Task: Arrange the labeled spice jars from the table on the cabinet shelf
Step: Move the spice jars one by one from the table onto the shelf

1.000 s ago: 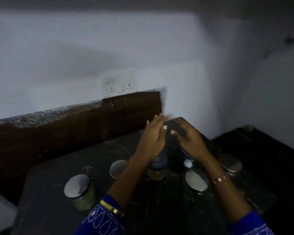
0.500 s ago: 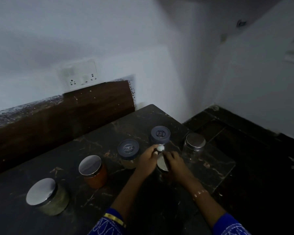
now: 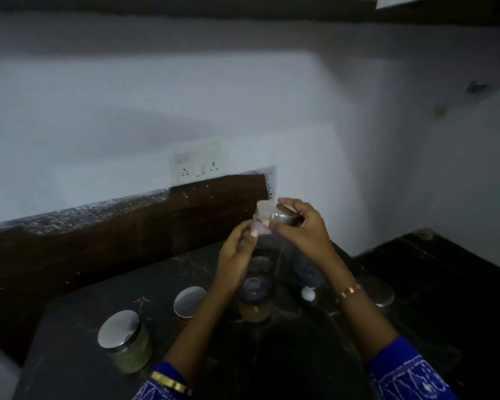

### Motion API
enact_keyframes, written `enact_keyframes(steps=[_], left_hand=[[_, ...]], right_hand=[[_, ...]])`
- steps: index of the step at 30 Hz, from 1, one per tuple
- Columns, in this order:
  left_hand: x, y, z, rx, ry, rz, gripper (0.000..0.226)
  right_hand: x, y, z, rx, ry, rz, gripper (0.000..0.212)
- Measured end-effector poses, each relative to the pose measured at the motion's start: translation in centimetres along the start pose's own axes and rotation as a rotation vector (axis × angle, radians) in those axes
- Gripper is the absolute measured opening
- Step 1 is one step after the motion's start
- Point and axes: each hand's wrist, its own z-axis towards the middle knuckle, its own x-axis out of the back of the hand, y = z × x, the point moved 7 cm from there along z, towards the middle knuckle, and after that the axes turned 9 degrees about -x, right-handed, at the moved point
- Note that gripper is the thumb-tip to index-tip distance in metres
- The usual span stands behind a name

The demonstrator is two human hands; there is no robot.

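Note:
I hold a clear glass jar (image 3: 262, 223) with a silver lid (image 3: 287, 218) up in front of the wall, above the dark table (image 3: 70, 327). My right hand (image 3: 303, 235) grips the lid end. My left hand (image 3: 237, 255) pinches the jar's glass side from below. The jar is tilted and blurred, and I cannot read a label. On the table stand a silver-lidded jar of greenish spice (image 3: 124, 345), a second silver-lidded jar (image 3: 189, 301), a dark-lidded jar of amber spice (image 3: 253, 301), another dark-lidded jar (image 3: 308, 274), and a silver-lidded jar (image 3: 384, 295) behind my right wrist.
A dark wooden backsplash (image 3: 98, 241) runs behind the table, with a white socket plate (image 3: 197, 163) on the wall above it. A small white round thing (image 3: 309, 294) lies between the jars. A dark cabinet edge (image 3: 243, 4) spans the top. A lower black surface (image 3: 445, 284) is at right.
Both hands rose from the table, lifting the silver-lidded jar from among the others to chest height. The view tilted upward, bringing the cabinet edge into sight.

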Motion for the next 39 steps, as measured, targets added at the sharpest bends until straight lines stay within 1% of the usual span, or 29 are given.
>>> enact_keyframes(steps=[1,2,3,6,8,9,11,12,13,15,16,17,18,19,21,23,25,27,28,29,32,34,37,39], left_hand=[[0.7,2.1,1.1,-0.098,0.025,-0.143,0.026],[1.7,3.6,1.1,-0.169,0.056,-0.116,0.033],[2.4,5.2,1.5,-0.242,0.095,-0.085,0.041],[4.7,8.7,2.2,-0.365,0.224,0.088,0.067],[7.3,10.5,3.1,-0.363,0.399,0.203,0.079],[8.5,11.5,3.3,-0.373,0.465,0.250,0.080],[10.7,13.8,3.8,-0.394,0.525,0.250,0.072],[11.9,14.5,4.1,-0.387,0.528,0.184,0.063],[13.1,15.2,4.6,-0.382,0.511,0.061,0.051],[14.7,16.3,5.4,-0.364,0.406,-0.314,0.031],[15.5,16.8,5.7,-0.358,0.372,-0.476,0.034],[16.0,17.1,6.0,-0.346,0.361,-0.574,0.046],[16.5,17.2,6.2,-0.333,0.376,-0.610,0.055],[16.9,17.5,6.2,-0.337,0.416,-0.598,0.056],[17.6,17.8,6.1,-0.350,0.524,-0.490,0.048],[18.6,18.1,5.9,-0.376,0.628,-0.315,0.036],[19.5,18.4,6.0,-0.399,0.674,-0.172,0.026],[20.1,18.6,6.1,-0.387,0.666,-0.113,0.023],[20.2,18.6,6.1,-0.368,0.635,-0.111,0.025],[20.2,18.4,6.3,-0.347,0.580,-0.144,0.030],[19.5,18.2,6.6,-0.312,0.355,-0.382,0.059],[19.5,18.5,6.7,-0.336,0.271,-0.436,0.069],[19.6,18.5,7.1,-0.356,0.224,-0.416,0.062],[19.7,18.2,7.4,-0.354,0.224,-0.409,0.058]], right_hand=[[-0.5,-1.9,0.7,0.041,0.007,0.020,0.053],[-1.0,-3.9,1.3,0.092,0.015,0.018,0.052],[-1.6,-5.8,1.7,0.142,0.023,0.016,0.051],[-3.5,-10.8,2.4,0.248,0.036,0.041,0.051],[-4.8,-13.8,2.5,0.306,0.022,0.056,0.051],[-5.4,-15.1,2.5,0.330,-0.001,0.071,0.049],[-6.1,-17.7,2.8,0.351,-0.079,0.147,0.045],[-6.2,-18.6,3.0,0.347,-0.131,0.193,0.044],[-6.3,-19.4,3.2,0.339,-0.181,0.223,0.043],[-6.7,-20.1,3.3,0.327,-0.255,0.204,0.044],[-7.3,-20.3,3.2,0.329,-0.283,0.161,0.043],[-8.0,-20.2,2.9,0.326,-0.304,0.127,0.041],[-8.7,-20.0,2.5,0.322,-0.320,0.125,0.039],[-9.6,-20.0,2.1,0.325,-0.331,0.158,0.038],[-10.9,-20.1,1.5,0.341,-0.286,0.252,0.043],[-11.3,-20.4,0.9,0.413,-0.159,0.283,0.055],[-11.3,-20.8,0.2,0.538,0.002,0.245,0.066],[-11.1,-21.2,-0.4,0.649,0.145,0.212,0.067],[-11.0,-21.5,-0.8,0.703,0.200,0.194,0.066],[-11.0,-21.7,-1.2,0.764,0.246,0.170,0.064],[-11.6,-22.1,-2.6,0.962,0.348,0.015,0.061],[-12.5,-22.0,-3.2,1.053,0.366,-0.101,0.060],[-12.9,-21.8,-2.9,1.078,0.335,-0.143,0.064],[-12.6,-21.8,-2.6,1.063,0.247,-0.080,0.062]])
